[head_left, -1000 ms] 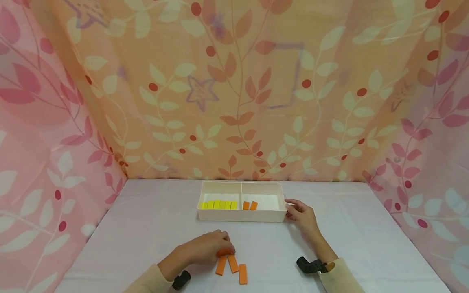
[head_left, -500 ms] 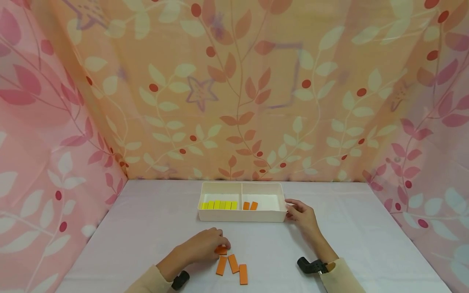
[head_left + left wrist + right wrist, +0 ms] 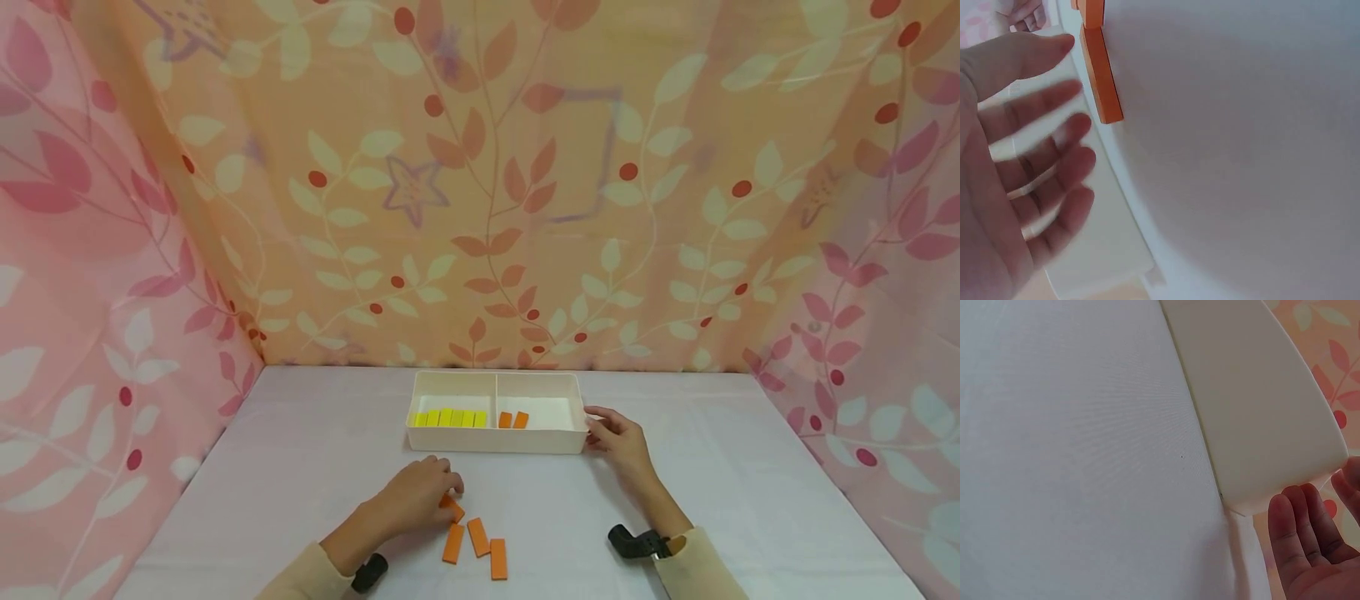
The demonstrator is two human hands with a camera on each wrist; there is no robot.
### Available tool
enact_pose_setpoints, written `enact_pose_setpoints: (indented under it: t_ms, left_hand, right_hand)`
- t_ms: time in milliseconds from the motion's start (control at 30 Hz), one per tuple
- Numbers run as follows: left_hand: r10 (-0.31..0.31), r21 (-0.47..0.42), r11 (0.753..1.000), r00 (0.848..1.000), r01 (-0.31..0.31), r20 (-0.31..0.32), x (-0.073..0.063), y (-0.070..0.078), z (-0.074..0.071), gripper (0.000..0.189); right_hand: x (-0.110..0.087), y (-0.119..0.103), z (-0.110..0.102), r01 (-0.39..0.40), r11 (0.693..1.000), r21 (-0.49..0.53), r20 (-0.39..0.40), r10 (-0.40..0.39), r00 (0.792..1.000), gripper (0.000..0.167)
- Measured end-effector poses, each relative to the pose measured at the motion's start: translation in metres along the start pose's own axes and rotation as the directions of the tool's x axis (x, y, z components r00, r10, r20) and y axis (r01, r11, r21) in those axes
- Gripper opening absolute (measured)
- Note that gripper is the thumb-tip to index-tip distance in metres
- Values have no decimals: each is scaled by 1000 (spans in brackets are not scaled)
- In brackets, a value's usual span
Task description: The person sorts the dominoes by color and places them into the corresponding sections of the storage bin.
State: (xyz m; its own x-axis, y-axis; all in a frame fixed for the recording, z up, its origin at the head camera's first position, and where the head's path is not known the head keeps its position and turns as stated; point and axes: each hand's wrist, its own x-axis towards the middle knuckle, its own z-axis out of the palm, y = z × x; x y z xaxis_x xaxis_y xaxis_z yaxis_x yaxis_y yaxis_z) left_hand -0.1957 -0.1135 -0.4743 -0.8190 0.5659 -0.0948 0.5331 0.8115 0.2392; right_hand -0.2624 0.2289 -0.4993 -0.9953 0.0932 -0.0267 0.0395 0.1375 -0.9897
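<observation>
Touching the tray's [image 3: 495, 441] R end w/ relaxed fingers: R hand [image 3: 621, 442]. L hand [image 3: 412, 493], fingers loosely apart, nothing gripped, is right by an orange block [image 3: 453, 507]; contact's hard to tell. 3 loose orange blocks [image 3: 478, 537] nearby on the surface [image 3: 322, 458]; tray's L compartment has yellow blocks [image 3: 457, 418], R has 2 orange ones [image 3: 506, 420].

No word, number or brand can be read in any view. The only sign-like marks stand on the patterned cloth [image 3: 675, 237]: a purple star [image 3: 415, 192], drawn in outline, and to the right of it a purple bracket [image 3: 609, 154] of straight lines. At the upper left is one more star-like drawing [image 3: 186, 35], cut by the top edge.
</observation>
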Motion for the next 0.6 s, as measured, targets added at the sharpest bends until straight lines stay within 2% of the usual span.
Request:
enact_pose_setpoints:
  t_ms: [200, 333, 600]
  left_hand:
    - [-84, 72, 994, 996, 86, -26, 0, 7, 1, 34]
    - [-113, 78, 990, 992, 117, -49, 1, 10, 3, 34]
    - [-183, 80, 979, 982, 187, -49, 4, 16, 2, 34]
  right_hand:
    - [0, 2, -1, 7, 1000, -11, -3, -7, 1000, 39]
    - [0, 3, -1, 13, 1000, -15, 1, -13, 1000, 39]
    - [1, 3, -1, -9, 1000, -11, 6, 9, 1000, 38]
